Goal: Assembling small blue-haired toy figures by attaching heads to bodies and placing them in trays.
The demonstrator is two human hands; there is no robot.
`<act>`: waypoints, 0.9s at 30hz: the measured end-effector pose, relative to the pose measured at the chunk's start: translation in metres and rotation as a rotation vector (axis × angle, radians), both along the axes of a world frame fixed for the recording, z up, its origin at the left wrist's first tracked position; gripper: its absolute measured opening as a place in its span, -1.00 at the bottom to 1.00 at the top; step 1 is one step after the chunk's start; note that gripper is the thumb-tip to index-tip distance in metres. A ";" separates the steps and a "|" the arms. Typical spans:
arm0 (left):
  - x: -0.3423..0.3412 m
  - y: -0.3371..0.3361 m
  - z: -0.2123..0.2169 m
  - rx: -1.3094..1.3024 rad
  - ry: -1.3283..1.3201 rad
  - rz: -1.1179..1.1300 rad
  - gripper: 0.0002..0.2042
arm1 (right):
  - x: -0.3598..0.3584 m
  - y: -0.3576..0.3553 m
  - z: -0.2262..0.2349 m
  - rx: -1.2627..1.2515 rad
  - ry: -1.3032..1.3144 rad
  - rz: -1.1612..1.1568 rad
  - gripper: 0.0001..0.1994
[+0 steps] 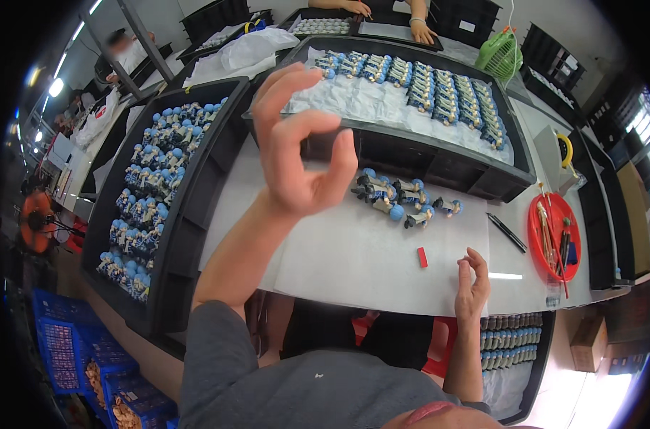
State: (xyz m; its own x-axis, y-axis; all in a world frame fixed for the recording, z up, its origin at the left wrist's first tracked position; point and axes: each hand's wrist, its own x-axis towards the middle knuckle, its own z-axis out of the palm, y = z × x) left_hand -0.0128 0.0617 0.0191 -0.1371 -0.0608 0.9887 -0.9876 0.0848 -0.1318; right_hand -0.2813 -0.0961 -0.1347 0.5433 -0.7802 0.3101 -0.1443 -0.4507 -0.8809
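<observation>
My left hand (296,154) is raised in front of the far tray, its fingers bent in a loose curve. A small gap parts the thumb from the index finger, and nothing is held. At the table's near edge, my right hand (473,287) has its fingers half curled and apart, also without anything in it. Between the hands, on the white table top, lies a small group of blue-headed figurines (410,194). A small red block (422,257) rests nearer to me, left of my right hand.
A black tray (439,154) holds rows of figurines on white sheeting; another tray (189,186) of figurines stands left. Right are a black pen (507,233), a red dish (536,247) of brushes and a green fan (498,53). A co-worker's hands (423,32) show at the far side.
</observation>
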 end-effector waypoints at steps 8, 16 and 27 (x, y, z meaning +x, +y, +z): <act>0.141 -0.039 -0.017 0.642 0.165 0.297 -0.64 | -0.029 -0.006 -0.001 -0.417 0.328 0.024 -0.73; 0.274 -0.118 -0.028 1.475 0.314 0.555 -0.18 | -0.027 -0.002 -0.011 -0.548 0.409 -0.020 -0.75; 0.343 -0.226 -0.059 1.696 0.144 0.985 0.25 | -0.023 -0.009 -0.009 -0.575 0.552 -0.055 -0.67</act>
